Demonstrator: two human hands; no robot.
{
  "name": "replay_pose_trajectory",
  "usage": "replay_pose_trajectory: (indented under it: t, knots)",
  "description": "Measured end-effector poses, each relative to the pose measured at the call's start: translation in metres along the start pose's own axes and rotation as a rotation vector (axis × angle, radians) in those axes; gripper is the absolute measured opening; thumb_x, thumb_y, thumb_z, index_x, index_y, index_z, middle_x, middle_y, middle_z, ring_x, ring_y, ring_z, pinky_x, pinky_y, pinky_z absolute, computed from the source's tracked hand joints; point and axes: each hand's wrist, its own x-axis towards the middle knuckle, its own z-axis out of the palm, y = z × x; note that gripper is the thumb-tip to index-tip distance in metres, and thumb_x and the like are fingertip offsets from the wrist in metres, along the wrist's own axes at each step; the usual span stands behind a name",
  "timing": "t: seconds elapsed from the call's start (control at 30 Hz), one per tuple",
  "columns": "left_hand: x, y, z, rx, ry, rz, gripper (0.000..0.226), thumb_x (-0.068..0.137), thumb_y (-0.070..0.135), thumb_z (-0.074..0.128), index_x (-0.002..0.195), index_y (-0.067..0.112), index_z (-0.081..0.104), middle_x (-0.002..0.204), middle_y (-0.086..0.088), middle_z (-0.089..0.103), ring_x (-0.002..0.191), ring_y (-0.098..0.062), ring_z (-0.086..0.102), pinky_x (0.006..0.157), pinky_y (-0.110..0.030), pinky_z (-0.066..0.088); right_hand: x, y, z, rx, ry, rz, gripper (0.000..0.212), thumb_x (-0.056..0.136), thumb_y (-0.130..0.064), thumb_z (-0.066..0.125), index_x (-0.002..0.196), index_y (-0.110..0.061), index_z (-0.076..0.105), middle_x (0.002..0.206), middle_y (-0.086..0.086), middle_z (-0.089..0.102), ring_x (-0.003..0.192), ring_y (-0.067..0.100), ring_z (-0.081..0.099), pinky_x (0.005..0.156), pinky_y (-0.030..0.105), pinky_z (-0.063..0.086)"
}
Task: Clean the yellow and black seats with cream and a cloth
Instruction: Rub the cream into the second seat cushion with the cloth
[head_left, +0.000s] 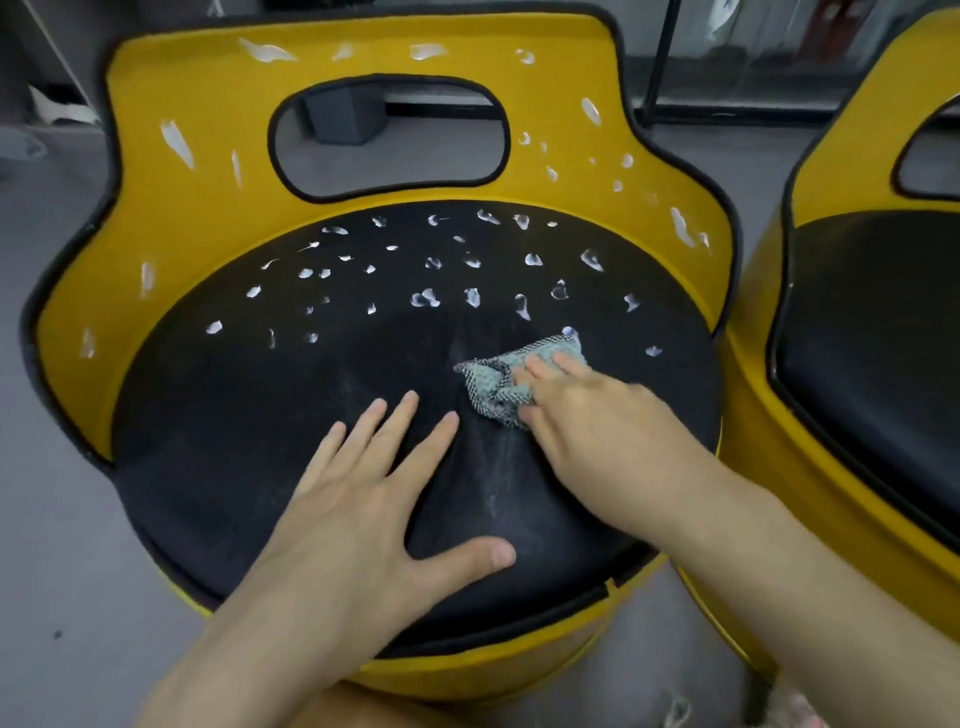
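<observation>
Pressing the soft, limp cloth under our right hand, fingers straight, we spread our left hand flat on the yielding black cushion; cream dabs lie ahead. Probably best gripped bunched mid-cloth.

Only one view was there, from a wide-angle camera on the person's head. It looked forward and steeply down, from close above the near seat. The second seat was cut by the right edge; the left hand and the right hand entered from the bottom edge.
</observation>
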Motion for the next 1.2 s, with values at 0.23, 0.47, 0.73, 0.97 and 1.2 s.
replay_pose_trajectory:
  t: [0.23, 0.47, 0.73, 0.97, 1.2]
  knots:
    - [0.000, -0.001, 0.005, 0.033, -0.003, 0.003, 0.104, 0.054, 0.104, 0.007, 0.145, 0.058, -0.019, 0.151, 0.026, -0.040, 0.135, 0.005, -0.041, 0.120, -0.030, -0.018, -0.075, -0.016, 0.003, 0.189, 0.049, -0.116, 0.049, 0.085, -0.033, 0.041, 0.124, -0.019, 0.067, 0.128, -0.007, 0.064, 0.123, 0.012, 0.057, 0.094, 0.023, 0.047]
    - [0.000, -0.001, 0.002, 0.009, -0.018, -0.009, 0.102, 0.052, 0.103, 0.007, 0.141, 0.061, -0.018, 0.150, 0.027, -0.039, 0.135, 0.007, -0.040, 0.119, -0.029, -0.018, -0.004, 0.001, 0.002, 0.014, 0.045, 0.005, 0.034, 0.094, -0.030, 0.049, 0.125, -0.021, 0.060, 0.125, -0.006, 0.060, 0.121, 0.014, 0.054, 0.084, 0.025, 0.048]
    - [0.002, -0.002, 0.004, -0.024, -0.019, -0.007, 0.109, 0.045, 0.109, 0.013, 0.142, 0.064, -0.009, 0.153, 0.029, -0.032, 0.138, 0.008, -0.036, 0.119, -0.028, -0.018, -0.063, 0.011, 0.009, 0.064, 0.137, -0.075, 0.045, 0.087, -0.027, 0.043, 0.122, -0.019, 0.068, 0.127, -0.006, 0.064, 0.121, 0.010, 0.058, 0.100, 0.023, 0.034]
    - [0.004, 0.006, -0.001, 0.056, -0.060, -0.038, 0.105, 0.046, 0.105, 0.003, 0.139, 0.063, -0.024, 0.149, 0.026, -0.042, 0.135, 0.003, -0.043, 0.119, -0.031, -0.020, -0.066, 0.012, 0.015, -0.028, 0.143, 0.101, 0.046, 0.086, -0.020, 0.043, 0.124, -0.005, 0.065, 0.127, 0.009, 0.065, 0.123, 0.025, 0.058, 0.099, 0.036, 0.049]
    - [0.037, 0.029, -0.001, -0.005, -0.097, 0.093, 0.115, 0.049, 0.105, 0.015, 0.148, 0.057, -0.017, 0.157, 0.022, -0.033, 0.141, 0.000, -0.035, 0.122, -0.034, -0.014, -0.050, 0.048, 0.005, -0.036, 0.100, 0.070, 0.043, 0.093, -0.022, 0.039, 0.128, -0.010, 0.062, 0.129, 0.004, 0.063, 0.128, 0.025, 0.052, 0.107, 0.041, 0.038]
